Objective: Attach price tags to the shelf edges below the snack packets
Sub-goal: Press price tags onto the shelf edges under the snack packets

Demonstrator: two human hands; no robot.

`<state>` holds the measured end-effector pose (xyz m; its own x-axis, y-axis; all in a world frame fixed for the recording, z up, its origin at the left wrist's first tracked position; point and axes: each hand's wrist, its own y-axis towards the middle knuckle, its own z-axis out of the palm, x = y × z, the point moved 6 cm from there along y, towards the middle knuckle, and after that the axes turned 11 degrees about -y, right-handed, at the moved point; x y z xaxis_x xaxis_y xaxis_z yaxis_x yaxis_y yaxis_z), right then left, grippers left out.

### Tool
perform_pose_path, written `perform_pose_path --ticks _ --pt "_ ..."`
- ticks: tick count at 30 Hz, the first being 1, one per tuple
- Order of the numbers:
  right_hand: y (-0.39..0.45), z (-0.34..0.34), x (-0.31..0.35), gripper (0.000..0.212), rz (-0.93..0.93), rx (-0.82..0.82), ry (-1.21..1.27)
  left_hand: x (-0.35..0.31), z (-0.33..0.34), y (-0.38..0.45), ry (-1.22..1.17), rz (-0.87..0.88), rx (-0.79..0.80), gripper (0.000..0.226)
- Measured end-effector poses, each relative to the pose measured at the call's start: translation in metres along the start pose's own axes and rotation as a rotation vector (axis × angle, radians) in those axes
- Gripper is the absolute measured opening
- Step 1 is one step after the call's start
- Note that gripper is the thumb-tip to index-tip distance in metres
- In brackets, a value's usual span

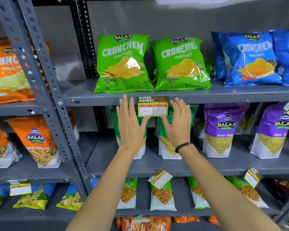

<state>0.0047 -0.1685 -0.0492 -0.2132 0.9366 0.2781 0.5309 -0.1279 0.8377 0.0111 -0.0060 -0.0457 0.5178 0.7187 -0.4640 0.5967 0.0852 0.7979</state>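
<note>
Price tag sits on the shelf edge under the green chip bags, left hand and right hand spread flat beside it, holding nothing, so looks stuck, next bare edge needs one

The yellow-bordered paper price tag reads "SUPER MARKET". Directly above it, two green foil packets read "BALAJI WAFERS CRUNCHEM Chaat Chaska". Right of it, purple pouches read "BALAJI WAFERS".
</note>
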Motion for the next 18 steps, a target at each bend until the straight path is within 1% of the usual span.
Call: perform_pose_path --ticks 1,3,5,8,10,12,15,18 --pt "-0.019 0.006 -0.003 0.046 -0.026 0.016 -0.040 0.008 0.006 -0.022 0.017 -0.016 0.032 0.077" --pt "-0.055 0.024 -0.011 0.041 -0.091 0.109 -0.138 0.025 0.024 -0.068 0.058 -0.055 0.150 0.076" --pt "-0.089 0.045 -0.020 0.035 -0.164 0.278 -0.241 0.045 0.044 -0.112 0.115 -0.100 0.307 0.071" --pt "-0.133 0.074 -0.034 0.030 -0.270 0.519 -0.383 0.078 0.076 -0.168 0.232 -0.178 0.586 0.063" --pt "-0.153 0.088 -0.042 0.028 -0.311 0.629 -0.437 0.096 0.091 -0.193 0.266 -0.209 0.689 0.055" --pt "-0.168 0.100 -0.050 0.026 -0.334 0.701 -0.448 0.108 0.104 -0.210 0.277 -0.233 0.752 0.050" --pt "-0.181 0.118 -0.058 0.026 -0.346 0.790 -0.424 0.120 0.120 -0.224 0.265 -0.271 0.778 0.042" --pt "-0.185 0.132 -0.059 0.014 -0.367 0.839 -0.421 0.129 0.133 -0.229 0.275 -0.297 0.792 0.038"
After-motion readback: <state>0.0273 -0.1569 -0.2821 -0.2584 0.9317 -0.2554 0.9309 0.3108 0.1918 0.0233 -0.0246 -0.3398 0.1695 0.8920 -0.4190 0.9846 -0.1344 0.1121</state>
